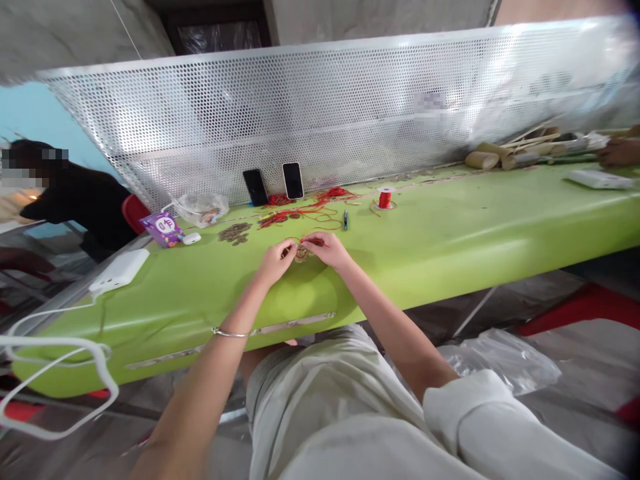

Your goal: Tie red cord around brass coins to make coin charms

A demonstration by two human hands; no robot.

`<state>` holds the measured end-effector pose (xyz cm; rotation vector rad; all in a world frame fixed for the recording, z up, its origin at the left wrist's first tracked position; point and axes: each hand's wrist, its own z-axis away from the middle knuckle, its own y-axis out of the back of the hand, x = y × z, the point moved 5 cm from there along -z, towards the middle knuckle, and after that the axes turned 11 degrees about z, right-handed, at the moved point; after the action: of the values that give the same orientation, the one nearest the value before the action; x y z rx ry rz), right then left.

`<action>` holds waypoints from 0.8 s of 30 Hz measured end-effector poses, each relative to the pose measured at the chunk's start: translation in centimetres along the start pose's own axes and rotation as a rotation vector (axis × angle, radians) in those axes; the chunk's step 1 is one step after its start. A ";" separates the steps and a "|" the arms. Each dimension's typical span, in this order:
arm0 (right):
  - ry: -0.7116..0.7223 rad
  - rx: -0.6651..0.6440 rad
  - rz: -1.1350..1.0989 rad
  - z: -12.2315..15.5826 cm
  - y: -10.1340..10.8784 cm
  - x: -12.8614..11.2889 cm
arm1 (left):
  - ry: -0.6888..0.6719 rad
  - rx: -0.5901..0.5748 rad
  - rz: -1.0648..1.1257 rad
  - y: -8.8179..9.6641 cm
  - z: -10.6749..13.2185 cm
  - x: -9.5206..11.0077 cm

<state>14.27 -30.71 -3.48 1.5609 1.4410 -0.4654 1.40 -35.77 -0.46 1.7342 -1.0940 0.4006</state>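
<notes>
Over the green table [215,280], my left hand [278,259] and my right hand [326,249] meet, both with fingers pinched on a thin red cord [301,251]. Small coin-like pieces seem to hang on the cord between them, too small to make out well. Just beyond lie tangled red cords [300,215] with some dark round pieces among them. A pile of dull coin-like discs [234,233] lies to the left of my left hand. Past my right hand are a small pair of snips [345,220] and a spool of red cord [385,198].
Two phones [293,181] lean against the perforated metal screen [310,113]. At left are a purple packet [164,229], a plastic bag [203,208] and a white power bank [120,269] with a cable. Bamboo pieces [483,159] lie far right; a person [85,193] sits at left.
</notes>
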 end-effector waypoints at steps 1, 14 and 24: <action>-0.001 0.000 -0.009 0.0 0.0 0.0 | 0.004 -0.009 0.007 -0.1 0.0 0.0; 0.026 -0.015 -0.067 0.0 0.0 -0.3 | -0.006 -0.062 0.020 -0.5 0.0 -0.1; 0.066 -0.044 -0.084 0.1 0.0 -0.8 | -0.026 -0.023 -0.004 -0.4 -0.1 -0.4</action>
<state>14.14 -31.26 -2.84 1.4977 1.5618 -0.4325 1.50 -35.49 -0.92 1.7257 -1.1093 0.3619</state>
